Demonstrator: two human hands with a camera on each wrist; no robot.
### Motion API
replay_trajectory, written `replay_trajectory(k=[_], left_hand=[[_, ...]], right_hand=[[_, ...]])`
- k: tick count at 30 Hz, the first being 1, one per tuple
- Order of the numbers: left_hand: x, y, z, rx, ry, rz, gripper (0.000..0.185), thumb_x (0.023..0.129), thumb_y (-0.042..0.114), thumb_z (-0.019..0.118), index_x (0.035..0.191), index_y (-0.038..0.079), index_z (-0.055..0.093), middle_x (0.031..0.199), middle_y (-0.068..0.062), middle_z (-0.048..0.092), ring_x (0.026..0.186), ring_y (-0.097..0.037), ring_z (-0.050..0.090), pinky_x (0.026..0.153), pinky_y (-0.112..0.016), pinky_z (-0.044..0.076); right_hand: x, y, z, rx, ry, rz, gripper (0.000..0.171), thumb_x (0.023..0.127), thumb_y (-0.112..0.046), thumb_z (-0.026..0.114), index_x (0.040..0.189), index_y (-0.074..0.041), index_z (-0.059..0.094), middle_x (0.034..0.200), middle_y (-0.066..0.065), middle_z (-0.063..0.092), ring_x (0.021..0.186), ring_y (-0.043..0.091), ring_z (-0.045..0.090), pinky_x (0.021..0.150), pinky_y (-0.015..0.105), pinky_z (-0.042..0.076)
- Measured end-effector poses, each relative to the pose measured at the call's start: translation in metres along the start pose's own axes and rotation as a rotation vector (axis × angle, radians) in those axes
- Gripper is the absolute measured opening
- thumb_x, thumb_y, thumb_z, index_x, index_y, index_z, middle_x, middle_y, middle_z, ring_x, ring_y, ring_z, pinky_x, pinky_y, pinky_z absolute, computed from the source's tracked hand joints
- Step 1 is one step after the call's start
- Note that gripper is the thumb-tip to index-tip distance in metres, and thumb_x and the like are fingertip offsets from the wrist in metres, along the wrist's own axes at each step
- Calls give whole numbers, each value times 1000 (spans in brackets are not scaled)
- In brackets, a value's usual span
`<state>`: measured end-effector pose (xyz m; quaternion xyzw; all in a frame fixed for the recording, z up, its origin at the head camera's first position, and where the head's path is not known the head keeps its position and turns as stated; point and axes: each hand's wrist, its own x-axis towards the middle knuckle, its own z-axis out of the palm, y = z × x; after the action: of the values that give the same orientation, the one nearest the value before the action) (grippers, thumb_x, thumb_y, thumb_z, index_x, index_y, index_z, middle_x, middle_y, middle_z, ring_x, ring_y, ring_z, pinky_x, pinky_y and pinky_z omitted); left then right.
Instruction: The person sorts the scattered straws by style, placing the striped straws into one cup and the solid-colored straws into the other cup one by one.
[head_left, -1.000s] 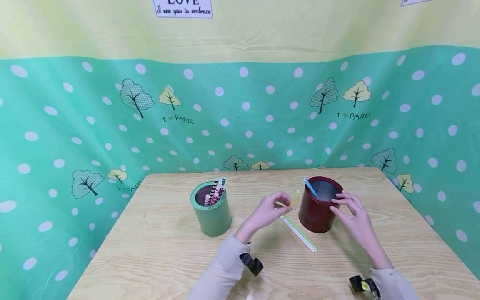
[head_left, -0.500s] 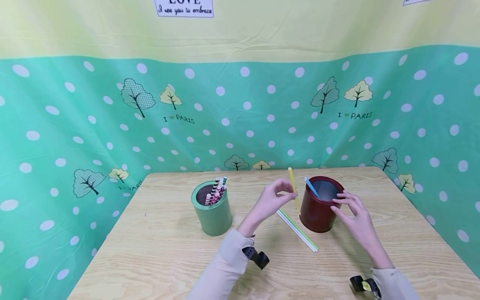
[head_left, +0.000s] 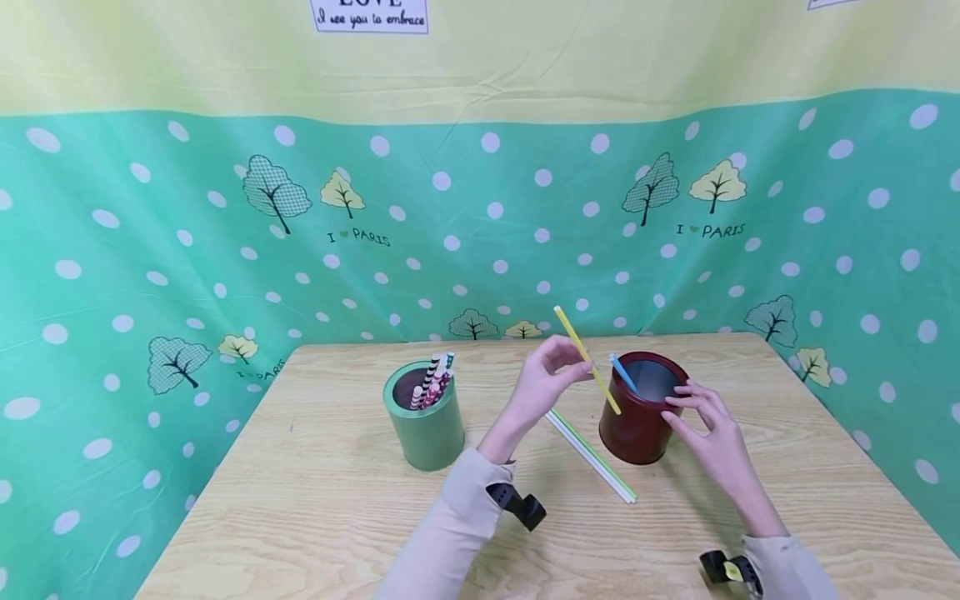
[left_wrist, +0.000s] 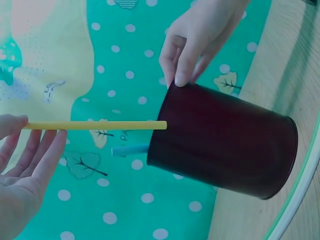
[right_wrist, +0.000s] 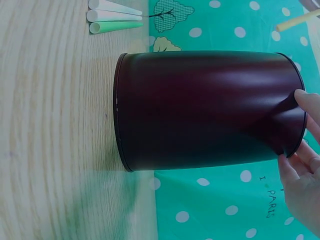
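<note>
My left hand (head_left: pixel 543 379) pinches a yellow straw (head_left: pixel 574 335) between thumb and fingers. The straw slants, its lower end in front of the upper wall of a dark red canister (head_left: pixel 633 433) in the head view. In the left wrist view the yellow straw (left_wrist: pixel 100 125) appears with its tip overlapping the canister near the rim. My right hand (head_left: pixel 712 437) holds the canister's rim at the right, thumb and fingertips on it. Out of the canister's mouth leans a light blue straw (head_left: pixel 624 375); its lower part is hidden inside.
Several white and green straws (head_left: pixel 592 458) lie on the wooden table (head_left: pixel 322 500) between my forearms. To the left stands a green canister (head_left: pixel 431 437) with several patterned straws (head_left: pixel 431 392) in it. A dotted green cloth (head_left: pixel 495 233) hangs behind.
My left hand has lifted the yellow straw up from near the loose straws, and the straw has tilted, lower end toward the dark red canister. My right hand stays at the rim.
</note>
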<state>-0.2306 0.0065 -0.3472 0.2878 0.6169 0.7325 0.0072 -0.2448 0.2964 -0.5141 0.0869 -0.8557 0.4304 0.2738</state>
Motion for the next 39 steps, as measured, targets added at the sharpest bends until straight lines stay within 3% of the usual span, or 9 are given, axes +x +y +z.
replay_trajectory(k=[4,15,20,28,35,39], left_hand=[[3,-4,1,-55,51,9,21,82,-8,54,101,-14,47,91,-16,56,79,-8,59,77,-34,50],[7,-7,10,-159,187,36,22,80,-12,53,99,-18,44,94,-29,54,77,-7,58,77,-36,50],[10,-13,14,-160,194,41,21,80,-12,52,98,-19,43,99,-38,48,78,-7,58,77,-35,50],[12,-20,19,-148,201,18,22,80,-11,54,99,-18,47,94,-26,57,78,-9,59,77,-35,50],[10,-11,25,-105,170,-24,23,82,-8,53,103,-17,51,101,-36,52,91,-33,58,78,-32,49],[9,-8,28,-80,155,-40,24,83,-9,52,105,-18,51,100,-35,53,93,-38,57,78,-32,49]], right_hand=[[0,-2,0,2,4,0,28,77,-24,68,103,-30,62,121,-13,46,124,4,31,93,7,27],[1,1,0,-16,0,12,28,77,-25,67,105,-28,62,123,-12,45,124,4,30,94,8,28],[1,3,1,-26,-5,19,28,77,-26,67,105,-30,62,123,-14,44,124,3,29,95,10,28],[1,-4,0,-26,1,1,27,77,-29,66,104,-31,61,122,-14,44,123,2,30,92,7,28],[0,-8,-1,6,7,-15,27,77,-26,67,103,-31,62,121,-13,46,124,4,31,92,6,27],[0,-6,-1,21,9,-27,27,78,-23,67,104,-26,63,121,-10,46,124,6,31,94,8,27]])
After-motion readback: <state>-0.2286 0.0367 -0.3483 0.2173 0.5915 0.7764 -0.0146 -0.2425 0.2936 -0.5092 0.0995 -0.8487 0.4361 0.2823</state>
